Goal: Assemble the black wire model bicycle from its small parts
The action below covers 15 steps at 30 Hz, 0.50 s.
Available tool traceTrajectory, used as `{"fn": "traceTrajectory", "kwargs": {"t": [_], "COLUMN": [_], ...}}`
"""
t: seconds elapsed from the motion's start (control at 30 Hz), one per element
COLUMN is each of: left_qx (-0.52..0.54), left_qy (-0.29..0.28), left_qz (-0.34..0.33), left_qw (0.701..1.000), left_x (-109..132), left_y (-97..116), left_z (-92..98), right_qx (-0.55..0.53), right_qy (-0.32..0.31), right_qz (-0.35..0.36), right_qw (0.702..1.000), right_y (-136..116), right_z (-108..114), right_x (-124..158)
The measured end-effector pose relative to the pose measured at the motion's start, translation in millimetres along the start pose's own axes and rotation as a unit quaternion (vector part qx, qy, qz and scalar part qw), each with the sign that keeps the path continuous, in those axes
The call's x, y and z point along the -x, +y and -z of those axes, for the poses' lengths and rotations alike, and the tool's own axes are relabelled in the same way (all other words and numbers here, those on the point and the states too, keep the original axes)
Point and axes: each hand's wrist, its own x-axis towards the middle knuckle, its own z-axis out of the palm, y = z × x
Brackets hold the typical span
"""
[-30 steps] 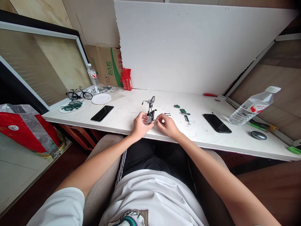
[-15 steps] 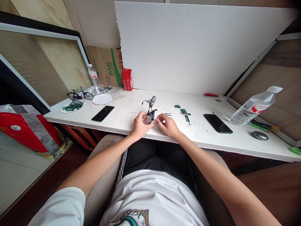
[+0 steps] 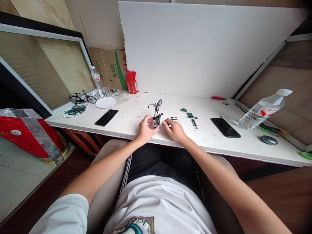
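A small model bicycle (image 3: 156, 113) stands at the table's front, its front wheel and handlebar pointing away from me. My left hand (image 3: 146, 129) is closed around its rear part, thumb and fingers on the rear wheel area. Just right of the bicycle, my right hand (image 3: 173, 130) is closed in a pinch, fingertips close to the rear of the model. Whatever lies between those fingertips is too small to make out. Beyond the right hand lie a small dark part (image 3: 174, 118) and several green and black pieces, among them a green block (image 3: 190, 115).
A phone (image 3: 106, 117) lies to the left, another phone (image 3: 226, 127) to the right. Farther left are a finished-looking black model bicycle (image 3: 83, 97), a white lid (image 3: 105, 102) and a plate of green parts (image 3: 76, 110). A water bottle (image 3: 264, 110) leans at the right.
The bicycle's front end has shifted very slightly to the right. Both hands stay in nearly the same place.
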Motion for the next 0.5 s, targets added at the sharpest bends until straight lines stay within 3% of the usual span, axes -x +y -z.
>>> {"fn": "traceTrajectory", "kwargs": {"t": [0.23,0.5], "left_qx": [-0.003,-0.007], "left_qy": [0.011,-0.011], "left_qz": [0.006,0.0], "left_qw": [1.0,1.0], "left_x": [-1.8,-0.3], "left_y": [-4.1,-0.8], "left_z": [0.4,-0.5], "right_qx": [-0.034,0.035], "right_qy": [0.001,-0.02], "right_qz": [0.009,-0.017], "right_qw": [0.999,0.999], "right_y": [1.1,-1.1], "right_z": [-1.5,-0.7], "right_x": [0.8,-1.4]}}
